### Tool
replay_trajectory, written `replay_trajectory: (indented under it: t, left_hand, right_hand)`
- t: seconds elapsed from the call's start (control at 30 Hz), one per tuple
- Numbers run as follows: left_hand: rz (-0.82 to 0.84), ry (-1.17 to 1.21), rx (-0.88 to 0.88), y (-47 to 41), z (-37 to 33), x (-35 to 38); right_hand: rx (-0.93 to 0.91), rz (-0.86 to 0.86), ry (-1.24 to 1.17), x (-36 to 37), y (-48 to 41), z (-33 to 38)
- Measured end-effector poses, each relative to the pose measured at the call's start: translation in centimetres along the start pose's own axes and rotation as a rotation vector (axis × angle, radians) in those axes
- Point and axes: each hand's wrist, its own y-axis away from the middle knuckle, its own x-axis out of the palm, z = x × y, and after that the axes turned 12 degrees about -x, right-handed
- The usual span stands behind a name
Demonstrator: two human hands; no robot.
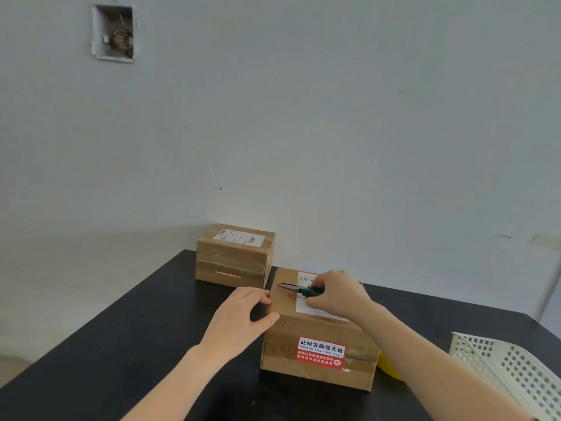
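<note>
A taped cardboard box (318,335) with a red sticker on its front and a white label on top stands on the black table (121,344). My left hand (239,317) grips the box's left top edge, thumb on the near side and fingers on the far side. My right hand (337,294) holds a green-handled cutter (299,289) over the top of the box. Its dark blade points left and lies close to the box's top surface.
A second taped cardboard box (235,256) with a shipping label stands at the back of the table, against the wall. A white perforated basket (510,369) sits at the right edge. Something yellow (390,367) shows behind the near box's right side.
</note>
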Motion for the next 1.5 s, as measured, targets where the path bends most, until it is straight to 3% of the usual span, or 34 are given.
replay_trajectory:
  t: [0.2, 1.5]
  left_hand:
    - [0.023, 0.015, -0.01, 0.0, -0.1, 0.0]
    - [0.043, -0.041, -0.04, -0.7, -0.5, -0.1]
  right_hand:
    - [0.002, -0.04, 0.087, 0.5, 0.2, 0.2]
    - [0.011, -0.292, -0.113, 2.6, 1.8, -0.1]
